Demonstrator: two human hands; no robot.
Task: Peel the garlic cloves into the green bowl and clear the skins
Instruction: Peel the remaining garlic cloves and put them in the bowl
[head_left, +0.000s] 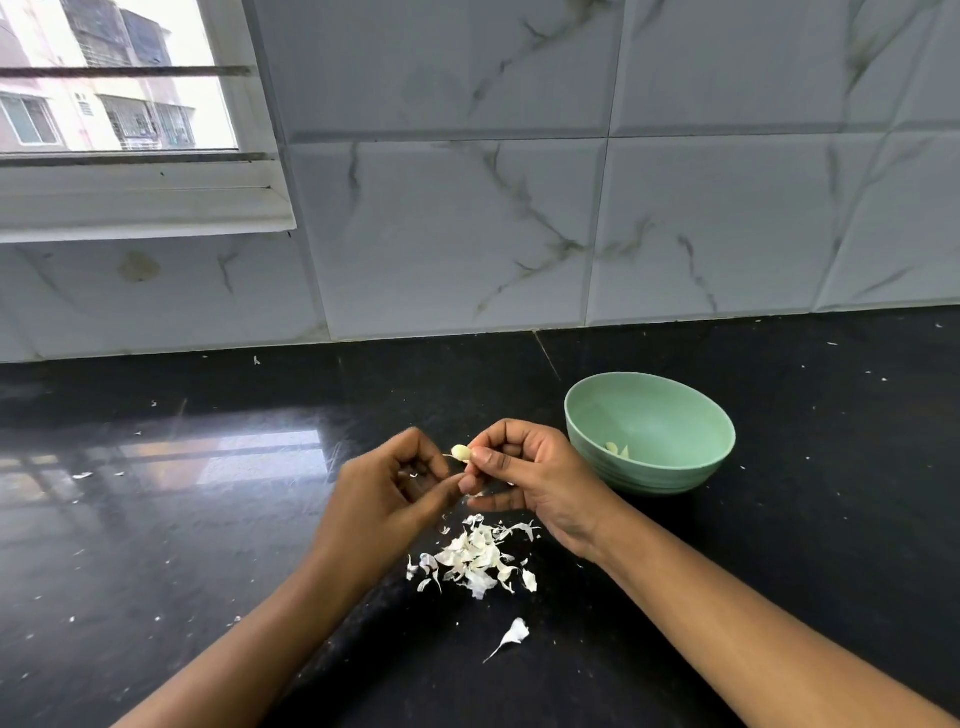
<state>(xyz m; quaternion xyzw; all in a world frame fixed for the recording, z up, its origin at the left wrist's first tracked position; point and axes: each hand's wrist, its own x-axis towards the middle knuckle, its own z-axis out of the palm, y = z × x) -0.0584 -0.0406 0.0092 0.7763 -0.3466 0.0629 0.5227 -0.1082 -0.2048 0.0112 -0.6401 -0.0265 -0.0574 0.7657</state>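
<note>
We see the right hand (524, 475) pinching a garlic clove (461, 453) between thumb and forefinger, held above the black counter (156, 545) just left of the green bowl (670, 475). The left hand (384, 491) sits close against it, fingers curled inward and thumb reaching toward the right fingertips. A pale fleck shows inside its curl, perhaps a scrap of skin, but we cannot tell whether it grips anything. The far end of the clove is hidden behind the right fingers. In the bowl lie a few peeled cloves (618, 450), partly cut off by the near rim, so we cannot count them. A pile of skins (475, 558) lies on the counter below the hands, with one stray skin (515, 635) nearer to us.
</note>
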